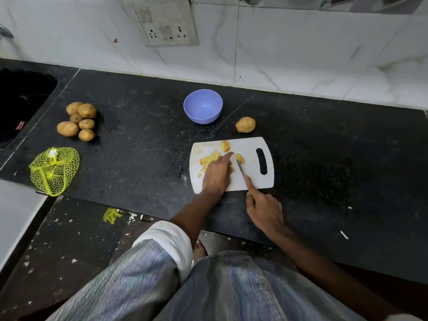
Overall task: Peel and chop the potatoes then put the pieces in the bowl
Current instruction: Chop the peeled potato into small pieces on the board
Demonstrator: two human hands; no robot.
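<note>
The right hand [264, 210] keeps a firm grip on the knife [241, 170], forefinger along its spine to steer the blade. The left hand [216, 174] presses down on the potato pieces [209, 159] with one finger reaching forward, likely steadying them. Everything sits on the white chopping board [252, 179]. Beyond it the lilac bowl [203, 106] waits empty, one whole potato [245, 124] close by and a heap of potatoes [77, 121] well left on the worktop [139, 135].

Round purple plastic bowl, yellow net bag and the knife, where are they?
Round purple plastic bowl [203, 106], head view, inner wall.
Yellow net bag [54, 170], head view, middle of the mesh.
Steel knife [241, 170], head view, middle of the blade.
</note>
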